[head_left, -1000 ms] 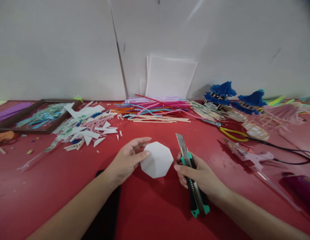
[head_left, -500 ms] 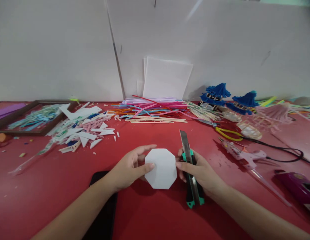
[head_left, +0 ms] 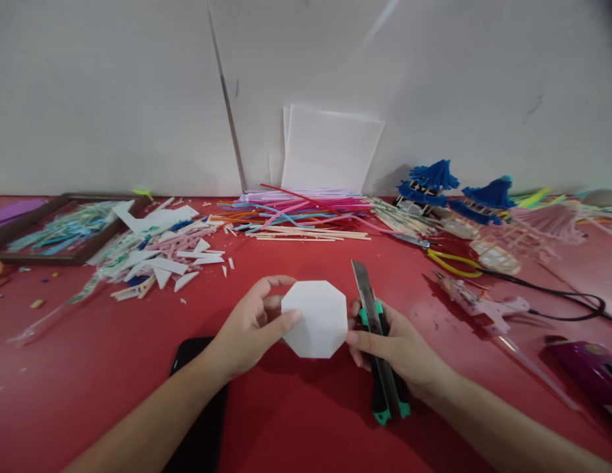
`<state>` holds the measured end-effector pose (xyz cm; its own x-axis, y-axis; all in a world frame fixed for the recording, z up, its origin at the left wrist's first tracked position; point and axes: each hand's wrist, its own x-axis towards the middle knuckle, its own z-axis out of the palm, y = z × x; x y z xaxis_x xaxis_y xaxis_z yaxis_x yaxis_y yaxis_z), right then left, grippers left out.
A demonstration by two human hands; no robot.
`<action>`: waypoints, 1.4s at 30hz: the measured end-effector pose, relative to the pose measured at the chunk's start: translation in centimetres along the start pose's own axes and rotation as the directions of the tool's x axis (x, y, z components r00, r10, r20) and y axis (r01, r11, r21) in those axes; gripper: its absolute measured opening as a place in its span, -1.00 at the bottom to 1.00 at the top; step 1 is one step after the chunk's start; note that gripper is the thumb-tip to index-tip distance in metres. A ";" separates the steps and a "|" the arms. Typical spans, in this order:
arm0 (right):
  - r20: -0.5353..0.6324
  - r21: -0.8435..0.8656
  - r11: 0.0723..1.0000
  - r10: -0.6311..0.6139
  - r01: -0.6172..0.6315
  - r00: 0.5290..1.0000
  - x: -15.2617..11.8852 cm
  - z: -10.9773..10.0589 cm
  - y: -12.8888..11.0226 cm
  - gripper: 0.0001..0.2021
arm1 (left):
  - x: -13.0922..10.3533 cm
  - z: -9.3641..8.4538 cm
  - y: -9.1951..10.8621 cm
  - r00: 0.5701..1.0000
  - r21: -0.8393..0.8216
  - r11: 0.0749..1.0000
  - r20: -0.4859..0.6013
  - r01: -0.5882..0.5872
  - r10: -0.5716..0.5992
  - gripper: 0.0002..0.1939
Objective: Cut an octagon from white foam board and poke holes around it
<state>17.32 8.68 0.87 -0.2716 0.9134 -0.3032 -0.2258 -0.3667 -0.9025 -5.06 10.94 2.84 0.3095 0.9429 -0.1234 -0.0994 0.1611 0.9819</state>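
Note:
A white eight-sided card (head_left: 316,320) is held up over the red table (head_left: 286,420). My left hand (head_left: 254,328) pinches its left side, thumb on the front face and fingers at the edge and behind. My right hand (head_left: 399,341) grips a green and black utility knife (head_left: 379,355), whose metal blade sticks out and points up and away. The right thumb tip touches or nearly touches the card's lower right edge.
Behind lie colourful sticks (head_left: 306,210) and white sheets (head_left: 330,151). On the left are paper scraps (head_left: 167,263) and a framed tray (head_left: 37,259). Blue models (head_left: 431,184), yellow-handled pliers (head_left: 453,263) and a glue gun (head_left: 483,305) sit right. A black phone (head_left: 200,420) lies under my left forearm.
The card has moved slightly up and left and is turned a little. The knife has tilted slightly, its handle end shifting down and right. Both hands keep their holds.

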 end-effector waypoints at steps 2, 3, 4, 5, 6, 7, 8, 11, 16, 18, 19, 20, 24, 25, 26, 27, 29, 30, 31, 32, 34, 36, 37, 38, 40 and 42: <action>0.014 0.011 1.000 0.018 -0.018 1.000 -0.3 0.1 -0.1 -0.55 | 0.1 -0.1 -0.2 0.998 -0.037 0.999 -0.067 -0.015 0.013 -0.60; 0.016 0.020 0.999 0.030 -0.030 0.999 -0.4 0.1 -0.1 -0.56 | 0.2 -0.2 -0.3 0.995 -0.049 0.999 -0.097 -0.024 0.019 -0.61; 0.014 0.030 0.999 0.043 -0.043 0.999 -0.5 0.1 -0.2 -0.57 | 0.2 -0.3 -0.4 0.992 -0.056 0.998 -0.123 -0.031 0.024 -0.62; 0.009 0.042 0.998 0.055 -0.055 0.998 -0.6 0.1 -0.3 -0.58 | 0.3 -0.5 -0.5 0.989 -0.062 0.997 -0.149 -0.034 0.025 -0.61; 0.000 0.055 0.997 0.063 -0.062 0.998 -0.6 0.0 -0.4 -0.60 | 0.3 -0.6 -0.5 0.985 -0.066 0.997 -0.173 -0.036 0.024 -0.61; -0.010 0.068 0.995 0.067 -0.066 0.998 -0.7 -0.1 -0.5 -0.61 | 0.4 -0.8 -0.6 0.981 -0.067 0.997 -0.194 -0.038 0.024 -0.59; -0.022 0.080 0.994 0.070 -0.069 0.997 -0.6 -0.1 -0.7 -0.62 | 0.4 -0.9 -0.6 0.977 -0.066 0.997 -0.212 -0.039 0.024 -0.58; -0.064 0.113 0.991 0.077 -0.070 0.995 -0.3 -0.4 -1.0 -0.66 | 0.4 -1.0 -0.7 0.968 -0.063 0.996 -0.247 -0.058 0.041 -0.57; -0.095 0.159 0.985 0.079 -0.063 0.992 0.2 -1.0 -1.0 -0.68 | 0.4 -0.9 -0.5 0.959 -0.062 0.991 -0.268 -0.117 0.096 -0.58; -0.096 0.167 0.984 0.085 -0.068 0.992 0.3 -1.1 -0.9 -0.68 | 0.4 -0.9 -0.4 0.959 -0.056 0.990 -0.262 -0.130 0.111 -0.50; -0.097 0.167 0.983 0.090 -0.073 0.991 0.3 -1.2 -0.9 -0.68 | 0.4 -0.9 -0.4 0.959 -0.054 0.989 -0.257 -0.135 0.117 -0.44; -0.100 0.165 0.983 0.096 -0.078 0.990 0.3 -1.2 -0.9 -0.67 | 0.4 -0.9 -0.4 0.960 -0.052 0.989 -0.253 -0.140 0.123 -0.40; -0.102 0.162 0.984 0.097 -0.079 0.990 0.2 -1.3 -0.9 -0.68 | 0.4 -0.9 -0.6 0.965 -0.048 0.988 -0.224 -0.148 0.134 -0.37; -0.101 0.161 0.984 0.095 -0.078 0.990 0.2 -1.3 -0.9 -0.68 | 0.4 -0.9 -0.7 0.967 -0.048 0.988 -0.217 -0.148 0.134 -0.37; -0.102 0.161 0.984 0.094 -0.077 0.990 0.2 -1.3 -0.9 -0.68 | 0.3 -0.9 -0.7 0.968 -0.048 0.988 -0.212 -0.147 0.134 -0.37; -0.103 0.159 0.984 0.095 -0.078 0.990 0.2 -1.4 -0.9 -0.69 | 0.3 -1.0 -0.8 0.969 -0.049 0.988 -0.208 -0.148 0.135 -0.36; -0.103 0.157 0.984 0.095 -0.078 0.990 0.2 -1.4 -0.9 -0.69 | 0.3 -1.0 -0.8 0.970 -0.052 0.987 -0.202 -0.150 0.137 -0.35; -0.101 0.158 0.985 0.093 -0.076 0.991 0.3 -1.4 -0.9 -0.70 | 0.3 -1.0 -0.8 0.971 -0.053 0.987 -0.199 -0.149 0.136 -0.36; -0.097 0.159 0.985 0.090 -0.073 0.991 0.3 -1.4 -0.9 -0.70 | 0.3 -1.0 -0.8 0.972 -0.054 0.988 -0.195 -0.148 0.135 -0.36; -0.092 0.160 0.985 0.086 -0.071 0.992 0.3 -1.4 -0.8 -0.71 | 0.4 -1.0 -0.8 0.973 -0.055 0.988 -0.191 -0.143 0.131 -0.36; -0.085 0.161 0.985 0.082 -0.068 0.993 0.3 -1.5 -0.8 -0.71 | 0.4 -1.0 -0.8 0.974 -0.053 0.989 -0.188 -0.137 0.125 -0.37; -0.086 0.160 0.985 0.078 -0.064 0.993 0.4 -1.4 -0.8 -0.71 | 0.4 -0.9 -0.6 0.975 -0.053 0.989 -0.184 -0.136 0.124 -0.40; -0.086 0.159 0.985 0.079 -0.065 0.993 0.4 -1.4 -0.8 -0.71 | 0.4 -0.8 -0.5 0.975 -0.056 0.989 -0.183 -0.136 0.124 -0.43; -0.088 0.159 0.985 0.082 -0.067 0.993 0.4 -1.4 -0.8 -0.70 | 0.4 -0.7 -0.4 0.975 -0.059 0.989 -0.184 -0.136 0.123 -0.48; -0.088 0.162 0.984 0.091 -0.076 0.992 0.3 -1.3 -0.8 -0.69 | 0.5 -0.6 -0.3 0.973 -0.061 0.988 -0.195 -0.141 0.127 -0.58; -0.089 0.165 0.983 0.100 -0.084 0.991 0.2 -1.3 -0.9 -0.69 | 0.6 -0.6 -0.2 0.967 -0.052 0.987 -0.214 -0.154 0.139 -0.65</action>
<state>18.70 9.45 1.19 -0.2084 0.8845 -0.4175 -0.3531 -0.4661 -0.8112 -5.42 11.59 2.48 0.0834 0.9964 -0.0132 -0.1953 0.0294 0.9803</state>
